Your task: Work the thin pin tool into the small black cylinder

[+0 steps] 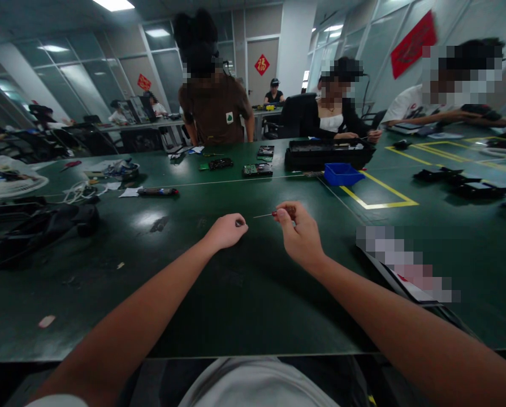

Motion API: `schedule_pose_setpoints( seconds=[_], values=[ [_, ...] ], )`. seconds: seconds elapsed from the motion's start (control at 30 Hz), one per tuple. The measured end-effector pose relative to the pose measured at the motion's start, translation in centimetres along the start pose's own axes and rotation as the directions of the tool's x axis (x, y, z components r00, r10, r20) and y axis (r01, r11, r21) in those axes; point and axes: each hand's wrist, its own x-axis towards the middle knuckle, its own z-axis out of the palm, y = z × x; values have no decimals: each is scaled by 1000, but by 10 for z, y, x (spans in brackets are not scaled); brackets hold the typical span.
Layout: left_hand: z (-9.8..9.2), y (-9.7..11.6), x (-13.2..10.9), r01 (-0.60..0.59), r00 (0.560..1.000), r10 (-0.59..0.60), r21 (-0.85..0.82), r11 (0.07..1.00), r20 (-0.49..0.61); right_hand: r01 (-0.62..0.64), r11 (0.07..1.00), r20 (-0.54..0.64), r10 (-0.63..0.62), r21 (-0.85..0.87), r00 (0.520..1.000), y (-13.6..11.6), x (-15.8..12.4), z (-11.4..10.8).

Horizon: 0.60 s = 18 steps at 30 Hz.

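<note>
Green tabletop (236,316), screwdriver (274,213) crosswise, pointing left

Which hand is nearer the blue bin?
Right. The right hand sits nearside and left of the blue bin; the left hand is farther left of it.

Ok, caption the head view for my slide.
The right hand points a thin-shafted tool toward the curled left hand over a green table, blue bin beyond.
</note>
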Motion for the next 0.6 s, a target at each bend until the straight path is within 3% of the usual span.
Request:
schedule_pose_setpoints(
  seconds=[0.17, 0.33, 0.43, 0.6],
  values=[
    [-32, -27, -7, 196, 979, -203, -402, 894, 26, -1, 1000, 16, 1, -10, 1000, 1, 0, -1],
    [-76, -74, -22, 274, 910, -415, -765, 583, 10, 1, 1000, 25, 0, -13, 1000, 5, -1, 0],
    [-106, -105, -38, 270, 843, -538, -863, 426, -2, 2, 1000, 30, -2, -20, 1000, 7, -2, 1],
    [-153, -142, -76, 264, 739, -658, -836, 480, -144, -11, 1000, 37, 12, -19, 999, 7, -2, 2]
  ],
)
